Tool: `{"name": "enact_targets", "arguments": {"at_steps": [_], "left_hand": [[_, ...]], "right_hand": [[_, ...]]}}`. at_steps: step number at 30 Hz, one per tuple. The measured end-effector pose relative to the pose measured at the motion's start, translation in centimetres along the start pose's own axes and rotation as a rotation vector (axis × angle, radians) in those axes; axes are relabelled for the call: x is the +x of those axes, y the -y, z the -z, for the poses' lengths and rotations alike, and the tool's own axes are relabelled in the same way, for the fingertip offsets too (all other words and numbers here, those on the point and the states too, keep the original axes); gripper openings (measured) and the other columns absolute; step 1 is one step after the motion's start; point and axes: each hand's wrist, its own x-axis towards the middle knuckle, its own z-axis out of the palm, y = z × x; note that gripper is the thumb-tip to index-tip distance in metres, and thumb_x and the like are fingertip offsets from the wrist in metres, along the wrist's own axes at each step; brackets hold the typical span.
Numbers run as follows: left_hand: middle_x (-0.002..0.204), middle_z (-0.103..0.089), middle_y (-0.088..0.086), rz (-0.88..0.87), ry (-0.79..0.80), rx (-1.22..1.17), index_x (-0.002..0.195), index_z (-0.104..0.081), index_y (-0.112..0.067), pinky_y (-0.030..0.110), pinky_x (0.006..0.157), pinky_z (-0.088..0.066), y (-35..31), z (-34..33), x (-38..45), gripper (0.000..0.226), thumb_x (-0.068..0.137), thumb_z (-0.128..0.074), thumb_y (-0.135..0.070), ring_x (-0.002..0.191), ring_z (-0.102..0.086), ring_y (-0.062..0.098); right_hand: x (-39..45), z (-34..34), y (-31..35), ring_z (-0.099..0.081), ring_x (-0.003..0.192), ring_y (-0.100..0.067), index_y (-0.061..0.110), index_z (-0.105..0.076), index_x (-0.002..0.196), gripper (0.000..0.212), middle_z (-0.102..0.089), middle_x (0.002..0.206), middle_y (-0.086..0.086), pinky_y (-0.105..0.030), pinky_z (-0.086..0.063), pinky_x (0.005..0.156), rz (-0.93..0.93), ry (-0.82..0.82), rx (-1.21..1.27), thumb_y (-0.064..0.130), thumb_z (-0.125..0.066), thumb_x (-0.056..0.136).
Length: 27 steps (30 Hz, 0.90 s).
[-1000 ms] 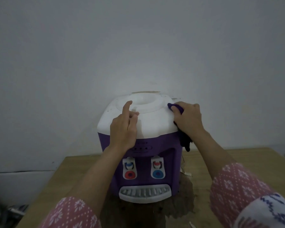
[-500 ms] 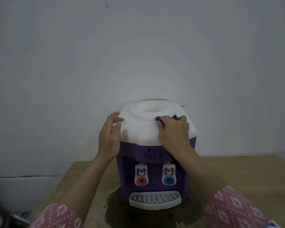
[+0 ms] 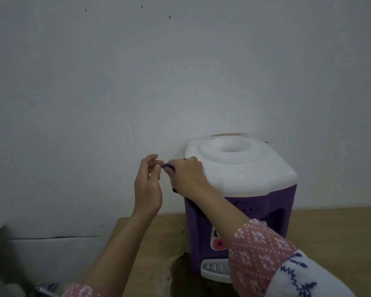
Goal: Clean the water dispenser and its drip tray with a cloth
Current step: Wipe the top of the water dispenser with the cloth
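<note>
Since the white lid's left edge looks like the bit being wiped, the purple cloth (image 3: 169,167) is kept bunched in the right hand (image 3: 187,176) against the water dispenser (image 3: 240,181) on the tabletop (image 3: 330,228), while the left hand (image 3: 148,185), fingers loosely curled, is held just beside it, maybe touching the cloth's tip.
</note>
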Motion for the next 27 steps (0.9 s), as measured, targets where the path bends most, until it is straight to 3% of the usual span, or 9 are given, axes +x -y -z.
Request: {"name": "enact_targets", "arguments": {"at_steps": [2,5,9,13,15,17,20,22,27], "left_hand": [[0.11,-0.054,-0.003,0.002,-0.01,-0.074,0.115,-0.046,-0.019,0.027,0.09,-0.046,-0.5,0.0,0.3,0.022,0.097,-0.037,-0.01,0.109,-0.052,0.014],[0.125,-0.04,-0.008,-0.048,-0.023,-0.076,0.121,-0.039,-0.024,0.004,0.086,-0.041,-1.5,-0.3,1.0,0.025,0.097,-0.04,-0.017,0.115,-0.043,-0.005],[0.128,-0.044,-0.014,-0.127,0.158,0.042,0.13,-0.043,-0.027,0.005,0.092,-0.036,-2.2,-0.7,1.9,0.035,0.096,-0.042,-0.022,0.117,-0.043,-0.007],[0.137,-0.038,-0.012,-0.256,0.241,0.132,0.14,-0.035,-0.021,0.005,0.103,-0.027,-2.6,-1.5,2.9,0.048,0.095,-0.047,-0.014,0.125,-0.036,-0.003],[0.134,-0.042,-0.007,-0.336,0.182,0.209,0.139,-0.038,-0.014,0.005,0.102,-0.028,-2.4,-1.8,3.4,0.047,0.093,-0.048,-0.006,0.124,-0.039,0.003],[0.132,-0.044,-0.006,-0.378,0.176,0.248,0.137,-0.04,-0.01,0.009,0.104,-0.028,-2.0,-2.0,3.5,0.046,0.093,-0.048,-0.004,0.124,-0.041,0.007],[0.135,-0.043,-0.01,-0.472,0.442,0.365,0.137,-0.042,-0.017,0.02,0.108,-0.029,-0.8,-3.0,2.6,0.044,0.094,-0.046,-0.013,0.128,-0.037,0.007],[0.137,-0.045,-0.015,-0.541,0.59,0.532,0.135,-0.044,-0.026,0.025,0.105,-0.028,0.5,-4.1,1.6,0.043,0.092,-0.041,-0.026,0.131,-0.03,0.002],[0.126,-0.054,-0.016,-0.408,0.497,0.453,0.123,-0.057,-0.025,0.03,0.103,-0.03,1.9,-5.3,2.3,0.041,0.087,-0.04,-0.032,0.126,-0.039,0.007]], "right_hand": [[0.0,-0.5,1.4,-0.055,0.085,-0.019,0.011,-0.065,0.097,0.028,-0.061,0.094,-0.008,-0.025,-0.042,0.074,-0.103,-0.091,0.425,0.026,-0.041,0.096],[-0.3,-1.1,2.6,-0.049,0.081,-0.001,0.019,-0.06,0.104,0.019,-0.048,0.105,-0.002,-0.004,-0.04,0.067,-0.283,-0.266,0.797,0.029,-0.047,0.094],[0.6,0.3,2.8,-0.063,0.088,-0.01,0.021,-0.055,0.097,0.013,-0.064,0.098,0.0,-0.022,-0.053,0.076,-0.468,-0.287,1.253,0.032,-0.049,0.093],[0.6,3.1,-0.1,-0.064,0.099,-0.02,0.009,-0.063,0.106,0.027,-0.068,0.1,-0.007,-0.031,-0.053,0.083,-0.359,-0.071,1.619,0.018,-0.039,0.098],[0.3,4.7,-2.6,-0.061,0.106,-0.016,0.011,-0.063,0.108,0.029,-0.068,0.105,-0.003,-0.031,-0.049,0.092,-0.24,0.031,1.353,0.015,-0.036,0.099],[0.3,5.8,-5.3,-0.056,0.11,-0.012,0.012,-0.062,0.112,0.029,-0.065,0.112,0.0,-0.025,-0.041,0.096,-0.168,-0.071,0.742,0.011,-0.037,0.097],[0.0,5.8,-8.5,-0.047,0.119,-0.022,0.008,-0.051,0.126,0.035,-0.055,0.129,-0.009,-0.029,-0.031,0.104,-0.151,-0.078,0.143,0.005,-0.035,0.095],[-0.4,5.1,-9.8,-0.049,0.116,-0.026,0.006,-0.048,0.128,0.038,-0.056,0.127,-0.011,-0.035,-0.028,0.106,-0.161,0.011,-0.01,0.003,-0.035,0.093],[-0.6,4.3,-10.4,-0.053,0.108,-0.026,0.006,-0.055,0.122,0.036,-0.061,0.121,-0.009,-0.029,-0.03,0.099,-0.168,-0.065,0.042,0.001,-0.039,0.091]]}}
